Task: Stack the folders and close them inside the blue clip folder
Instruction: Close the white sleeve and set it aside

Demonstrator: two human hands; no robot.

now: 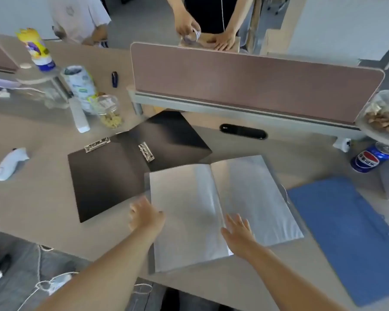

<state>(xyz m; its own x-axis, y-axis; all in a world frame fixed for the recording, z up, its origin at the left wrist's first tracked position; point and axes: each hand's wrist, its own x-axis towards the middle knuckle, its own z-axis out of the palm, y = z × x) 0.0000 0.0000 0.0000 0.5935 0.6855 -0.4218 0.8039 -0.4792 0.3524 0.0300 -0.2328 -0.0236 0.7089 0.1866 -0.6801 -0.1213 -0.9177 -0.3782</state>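
A grey folder of clear plastic sleeves point(252, 191) lies open on the desk in front of me. My left hand point(145, 215) grips its left edge, thumb on the page. My right hand point(239, 230) rests flat with spread fingers near the spine at the folder's lower middle. To the left, a dark clip folder point(112, 173) lies open, with two metal clips point(146, 151) showing; the sleeve folder overlaps its lower right corner. A blue folder point(348, 232) lies closed at the right, near the desk's front edge.
A pink desk divider point(256, 81) runs along the back, with a person's hands behind it. Jars and bottles point(83, 90) stand at the back left, a white controller point(9, 163) at the left, a Pepsi can point(371, 158) and a snack bowl point(384, 117) at the right.
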